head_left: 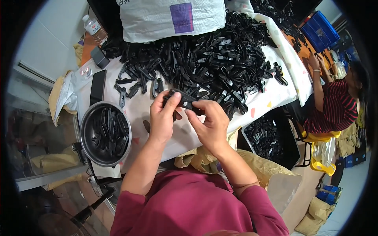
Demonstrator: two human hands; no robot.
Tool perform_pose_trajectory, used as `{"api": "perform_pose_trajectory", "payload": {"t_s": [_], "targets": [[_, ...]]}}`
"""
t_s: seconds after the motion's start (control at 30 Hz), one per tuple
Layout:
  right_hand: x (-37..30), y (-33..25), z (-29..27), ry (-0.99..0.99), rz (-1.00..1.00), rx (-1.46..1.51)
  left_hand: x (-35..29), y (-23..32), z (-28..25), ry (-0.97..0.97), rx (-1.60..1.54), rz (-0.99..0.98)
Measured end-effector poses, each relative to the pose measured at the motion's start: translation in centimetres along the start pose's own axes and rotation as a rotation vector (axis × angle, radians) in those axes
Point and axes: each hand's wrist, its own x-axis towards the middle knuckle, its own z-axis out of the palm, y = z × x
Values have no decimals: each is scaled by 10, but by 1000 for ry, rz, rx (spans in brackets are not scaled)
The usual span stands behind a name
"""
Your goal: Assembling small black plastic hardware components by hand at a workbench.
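Sack [155, 19], heap [197, 59] beyond | bowl [103, 160] leftward | left hand [162, 120], right hand [213, 124] gripping black piece [186, 103]

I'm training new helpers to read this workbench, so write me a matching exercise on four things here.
Things:
1. Round bowl
2. Phone
3. White sack
4. Black part

Places and states:
A. Marked with a purple panel
B. Between the left hand and right hand
C. Holding many black pieces, at the person's left
D. Lying flat just beyond the bowl

Pairs: 1-C, 2-D, 3-A, 4-B
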Motion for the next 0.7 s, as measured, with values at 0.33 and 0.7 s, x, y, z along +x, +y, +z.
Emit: {"api": "perform_pose_trajectory", "payload": {"t_s": [0.33,0.7], "targets": [[-13,-11,17,122,526,1099,-12,-11,6,84,-70,281],[-9,-12,8,116,420,1040,-4,0,-22,-262,296,766]]}}
